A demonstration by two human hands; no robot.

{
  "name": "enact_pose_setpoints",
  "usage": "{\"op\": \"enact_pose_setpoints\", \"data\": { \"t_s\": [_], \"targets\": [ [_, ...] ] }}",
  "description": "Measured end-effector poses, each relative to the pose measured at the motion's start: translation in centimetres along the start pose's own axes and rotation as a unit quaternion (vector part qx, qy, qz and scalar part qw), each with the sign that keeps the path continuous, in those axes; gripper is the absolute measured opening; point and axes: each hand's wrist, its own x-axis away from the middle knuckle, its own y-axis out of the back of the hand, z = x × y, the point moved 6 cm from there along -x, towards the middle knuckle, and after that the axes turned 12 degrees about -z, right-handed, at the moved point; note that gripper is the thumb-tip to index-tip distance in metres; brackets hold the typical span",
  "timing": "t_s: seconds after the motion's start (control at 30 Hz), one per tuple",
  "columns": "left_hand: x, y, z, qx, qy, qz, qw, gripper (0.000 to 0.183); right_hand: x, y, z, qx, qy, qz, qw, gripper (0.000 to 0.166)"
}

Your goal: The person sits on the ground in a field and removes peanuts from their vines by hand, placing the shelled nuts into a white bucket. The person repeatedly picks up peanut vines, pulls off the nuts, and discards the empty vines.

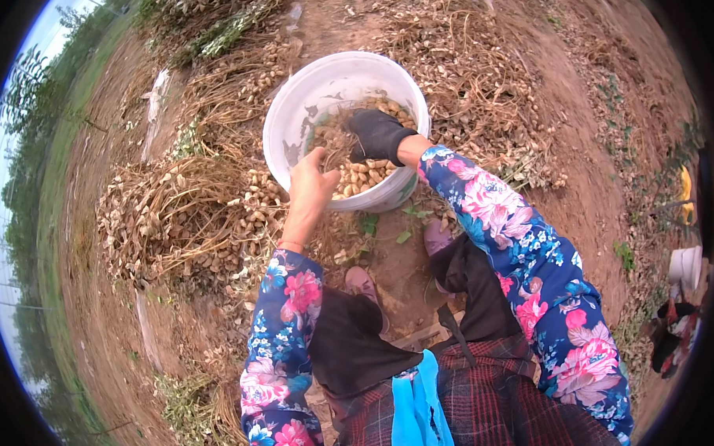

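A white plastic bucket [290, 87] stands before me, tilted in view, with unshelled peanuts [361, 177] in it. My right hand [380, 135], in a black glove, is inside the bucket, its fingers curled at a tangle of dried peanut vines [337, 142]. Bare, my left hand [311, 182] is over the bucket's near left rim, beside the same tangle. Its thumb and index finger point toward the vines; the other fingers are hidden, so its grip is unclear.
Heaps of dried peanut plants [174, 217] lie left of the bucket, and more plants [476, 83] lie to its right. My shoes [364, 284] are on bare soil below the bucket. At far right are another white bucket [685, 267] and a partly visible person [673, 336].
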Motion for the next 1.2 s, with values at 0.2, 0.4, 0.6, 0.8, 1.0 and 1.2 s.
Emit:
{"op": "enact_pose_setpoints", "data": {
  "t_s": [0.2,0.4,0.6,0.8,1.0,1.2],
  "targets": [
    [0.2,0.5,-0.1,0.013,0.0,0.008,1.0,0.046,0.8,-0.3,-0.2,-0.08,0.02,0.041,0.996,0.071],
    [-0.1,-1.1,0.0,-0.012,-0.05,-0.001,0.999,0.046,0.7,0.0,0.7,0.056,0.063,-0.056,0.995,0.018],
    [0.9,0.4,-0.4,0.04,0.009,0.022,0.999,0.05,0.1,1.3,-3.3,0.177,0.001,-0.117,0.977,0.017],
    [1.0,2.5,2.8,0.223,0.145,0.037,0.963,0.053,0.4,2.8,-2.5,-0.013,0.007,-0.113,0.993,0.029],
    [0.9,1.7,2.4,0.297,0.187,0.065,0.934,0.047,1.2,2.6,1.1,-0.367,0.067,0.004,0.928,0.054],
    [1.1,1.5,3.4,0.143,0.088,0.024,0.986,0.051,-0.2,0.1,1.2,-0.036,0.042,0.028,0.998,0.036]
  ]
}}
